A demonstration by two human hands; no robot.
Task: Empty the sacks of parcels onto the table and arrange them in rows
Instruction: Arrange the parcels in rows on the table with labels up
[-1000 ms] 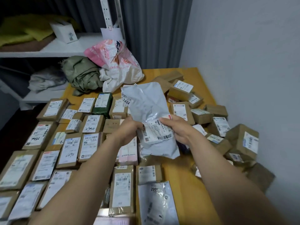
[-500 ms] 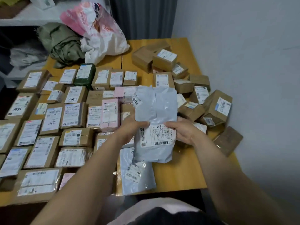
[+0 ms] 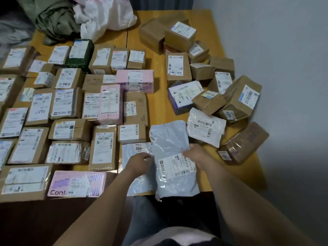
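Grey mailer (image 3: 168, 142) is held at the near edge of the table (image 3: 158, 107), right of the rows. Its long axis runs near to far, and the labelled end overhangs the edge. Its left side is grasped by the left hand (image 3: 140, 163) and its right side by the right hand (image 3: 195, 153). Since half a second ago it has been brought nearer, partly over another grey bag (image 3: 129, 153).

Dim, flat indoor light lies evenly over the yellow wooden table (image 3: 158, 71), and shadows are soft. Below the table's near edge all sinks into darkness. The pale grey wall (image 3: 275, 50) right of the table dulls downward. Tape on brown cardboard parcels (image 3: 26, 181) at the table's near left and the grey plastic mailer bag (image 3: 168, 139) at its near edge glint weakly. Label print is smeared; the table's edges bow.
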